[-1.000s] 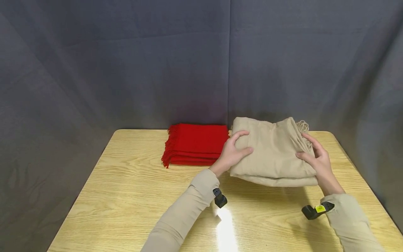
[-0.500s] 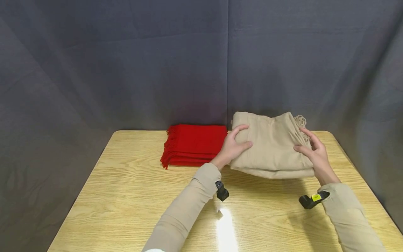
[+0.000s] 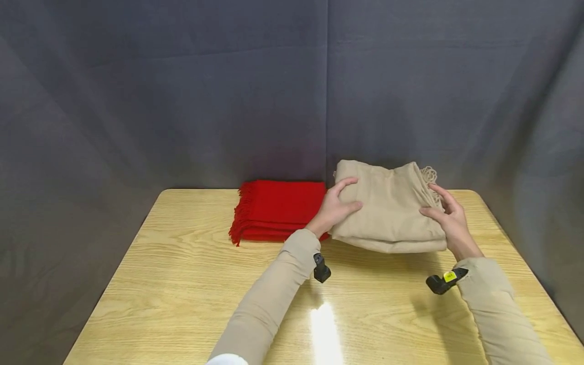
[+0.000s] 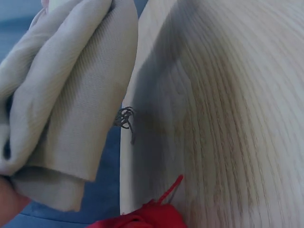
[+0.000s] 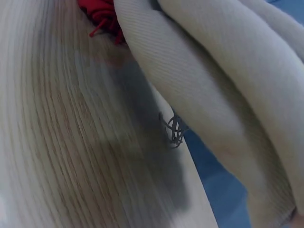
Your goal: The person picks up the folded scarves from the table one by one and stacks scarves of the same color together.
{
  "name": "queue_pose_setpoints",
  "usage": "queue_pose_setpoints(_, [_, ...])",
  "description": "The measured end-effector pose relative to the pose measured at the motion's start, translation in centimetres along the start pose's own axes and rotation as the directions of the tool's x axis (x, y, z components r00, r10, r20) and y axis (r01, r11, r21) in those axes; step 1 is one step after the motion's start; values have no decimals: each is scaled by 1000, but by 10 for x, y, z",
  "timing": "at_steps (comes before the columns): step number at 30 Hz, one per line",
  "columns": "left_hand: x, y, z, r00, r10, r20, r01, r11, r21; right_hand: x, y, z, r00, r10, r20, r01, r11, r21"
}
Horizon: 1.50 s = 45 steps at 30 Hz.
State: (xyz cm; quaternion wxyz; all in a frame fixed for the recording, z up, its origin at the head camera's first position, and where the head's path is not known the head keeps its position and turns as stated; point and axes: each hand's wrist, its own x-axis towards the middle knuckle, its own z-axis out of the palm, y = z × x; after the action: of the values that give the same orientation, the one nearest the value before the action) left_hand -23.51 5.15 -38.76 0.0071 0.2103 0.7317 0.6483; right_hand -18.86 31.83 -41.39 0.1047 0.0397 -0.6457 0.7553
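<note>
A folded beige scarf [image 3: 388,208] with looped fringe at its right end is held up over the back right of the table, its shadow falling on the wood below. My left hand [image 3: 336,207] grips its left end, thumb on the upper face. At the other end my right hand [image 3: 451,220] pinches the scarf near the fringe. In the left wrist view the stacked folds of the beige scarf [image 4: 80,90] stand away from the tabletop, with a few fringe strands [image 5: 174,130] dangling in the right wrist view.
Just left of the beige scarf, a folded red scarf [image 3: 285,208] with fringe on its left side lies at the table's back edge. The wooden table [image 3: 182,284] ends there, in front of a dark grey curtain [image 3: 205,101].
Both hands have carried the beige scarf a little toward the back edge and slightly left. Their grip on it stays the same, and the red scarf remains in place.
</note>
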Motion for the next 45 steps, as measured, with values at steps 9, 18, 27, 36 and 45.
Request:
queue_pose_setpoints(9, [13, -32, 11, 998, -67, -5, 67, 997, -35, 4, 7, -6, 998, 53, -24, -54, 998, -26])
queue_pose_setpoints(18, [8, -50, 19, 990, -141, -15, 141, 990, -23, 3, 19, -12, 988, 147, -45, -149, 987, -51])
queue_pose_setpoints(27, [0, -63, 22, 982, -188, -7, 188, 982, -24, -1, 36, -11, 977, 161, -138, -166, 986, -30])
queue_pose_setpoints(36, [-3, -66, 18, 982, -190, 20, 189, 981, 43, -4, 41, -16, 962, 216, -170, -249, 945, -211])
queue_pose_setpoints(45, [-6, -65, 15, 961, -265, 76, 245, 947, 207, -9, 44, -30, 961, 259, -102, -276, 839, -468])
